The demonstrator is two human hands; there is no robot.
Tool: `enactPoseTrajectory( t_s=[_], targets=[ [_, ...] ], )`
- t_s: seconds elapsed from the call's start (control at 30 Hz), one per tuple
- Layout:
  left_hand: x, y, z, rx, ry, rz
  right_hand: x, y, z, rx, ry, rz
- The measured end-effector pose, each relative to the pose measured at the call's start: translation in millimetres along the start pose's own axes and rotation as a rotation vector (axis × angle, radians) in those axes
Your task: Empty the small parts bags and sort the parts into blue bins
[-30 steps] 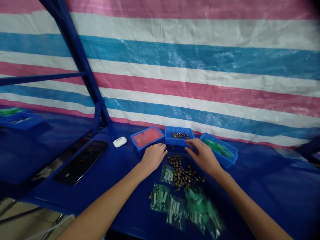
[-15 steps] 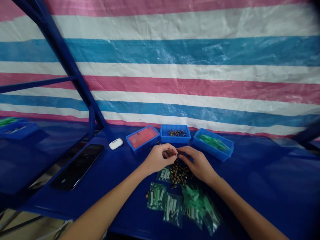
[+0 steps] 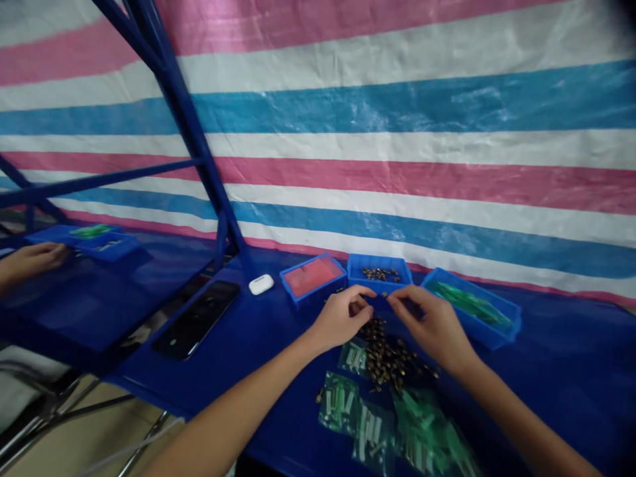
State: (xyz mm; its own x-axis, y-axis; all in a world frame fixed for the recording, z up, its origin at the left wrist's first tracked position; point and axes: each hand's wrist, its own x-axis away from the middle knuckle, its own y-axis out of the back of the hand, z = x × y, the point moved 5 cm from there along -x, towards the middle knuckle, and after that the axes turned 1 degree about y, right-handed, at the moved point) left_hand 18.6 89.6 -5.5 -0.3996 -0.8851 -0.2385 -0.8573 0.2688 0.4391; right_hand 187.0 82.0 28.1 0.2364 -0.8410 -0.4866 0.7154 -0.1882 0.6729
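Observation:
My left hand (image 3: 342,318) hovers over the left edge of a loose pile of small brass-coloured screw-like pieces (image 3: 390,354). Its thumb and index finger are curled but apart; shadow hides the inside of the palm. Facing it, my right hand (image 3: 437,326) pinches one small brass-coloured piece (image 3: 384,295) between thumb and fingertips. Below the pile lie clear bags with white and green plugs (image 3: 338,401), a similar bag (image 3: 373,434) and a blurred green heap of bags (image 3: 430,434). Another small bag (image 3: 354,356) lies partly under the pile.
Behind my hands stand a blue tray with a red-pink insert (image 3: 313,277), a blue tray of brass pieces (image 3: 380,263) and a blue tray of green bags (image 3: 470,306). Leftward lie a white case (image 3: 261,284) and a phone (image 3: 196,321). Another person's hand (image 3: 37,262) shows far left.
My hands have parted slightly; the small piece stays in my right fingertips while my left thumb and index have come apart. The view has swung left, bringing another person's hand into sight.

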Motion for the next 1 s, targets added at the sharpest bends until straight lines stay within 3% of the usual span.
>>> enactPoseTrajectory(
  t_s=[0.07, 0.13, 0.23, 0.3, 0.4, 0.47, 0.7, 0.87, 1.0],
  targets=[
    [0.9, 5.8, 0.4, -0.257, -0.029, -0.051, -20.2, 7.7, -4.3, 0.121, 0.034, -0.112],
    [1.5, 9.4, 2.0, -0.454, -0.053, -0.059, -32.9, 8.8, -11.0, 0.201, 0.032, -0.117],
    [0.9, 12.2, 7.0, -0.593, -0.045, -0.050, -27.0, 3.4, -18.9, 0.171, 0.009, -0.040],
    [0.1, 11.4, 11.2, -0.643, -0.025, -0.026, -9.8, -4.3, -17.5, 0.101, 0.052, 0.079],
    [-0.3, 8.5, 14.9, -0.658, -0.012, 0.029, 18.1, -14.4, -12.2, 0.049, 0.113, 0.283],
    [-0.3, 8.1, 13.0, -0.657, -0.039, 0.057, 28.4, -16.2, -11.2, 0.057, 0.116, 0.347],
    [-3.1, 14.4, 11.3, -0.497, -0.083, 0.245, 28.4, -10.4, -20.0, 0.046, 0.052, 0.461],
    [-5.9, 16.8, 19.8, -0.426, -0.004, 0.206, 26.2, -4.2, -19.7, -0.040, 0.099, 0.494],
    [-5.3, 12.8, 17.4, -0.468, -0.040, 0.202, 23.7, -1.8, -23.6, -0.086, 0.043, 0.445]
  ],
)
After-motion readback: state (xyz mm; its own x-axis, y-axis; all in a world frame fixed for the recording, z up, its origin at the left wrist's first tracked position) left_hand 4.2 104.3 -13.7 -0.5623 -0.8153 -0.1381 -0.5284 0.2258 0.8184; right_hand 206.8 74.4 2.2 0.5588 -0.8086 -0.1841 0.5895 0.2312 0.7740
